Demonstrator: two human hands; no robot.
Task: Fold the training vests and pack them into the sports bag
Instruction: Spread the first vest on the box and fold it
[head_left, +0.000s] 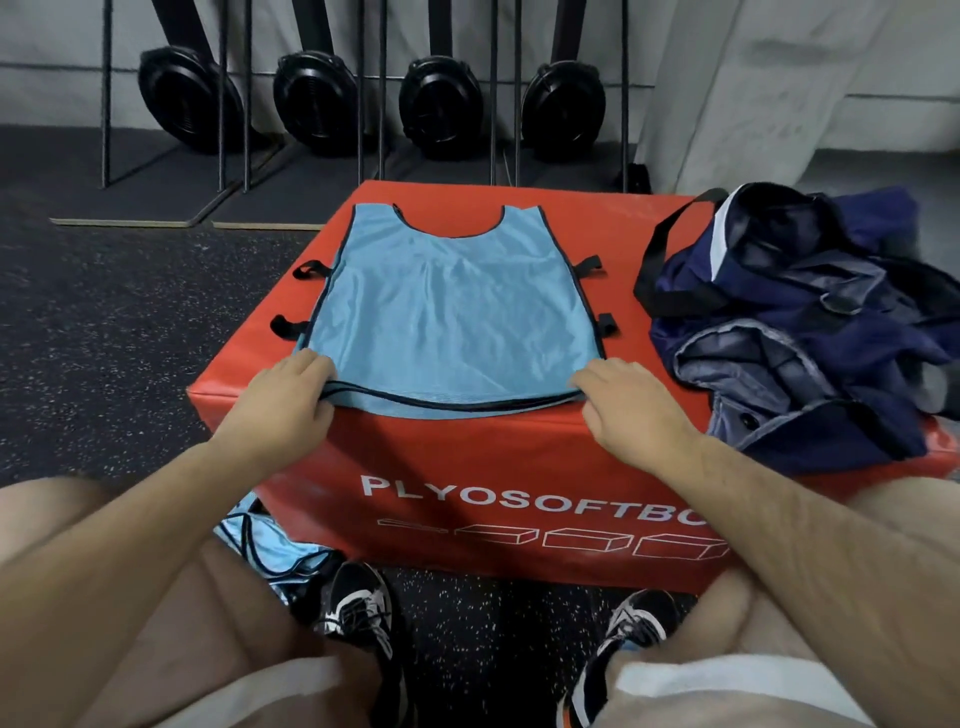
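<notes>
Down at the left, a heap of blue cloth lies on the floor against the foot of the box, half hidden by the left forearm and a shoe; I cannot tell how many pieces are in it. Up on top, the left hand pinches the near left corner of the blue vest, fingers curled over the hem, thumb out of sight beneath. The vest lies flat in the middle of the red box, neck hole away from the person, black side tabs sticking out, hem lifted a little so several layers show. The right hand grasps the near right corner the same way, its fingertips hidden behind its own knuckles. Further right, the dark blue sports bag slumps on the box top just beside the vest, mouth open, black strap looping up; its far side is cut off by the picture's edge and its inside is only grey folds, hard to read. The white lettering on the box front is covered at its end by the right forearm. The floor is dark speckled rubber. At the pale back wall four black round machines stand in a row, tops cut off, and a white sheet hangs at the right.
</notes>
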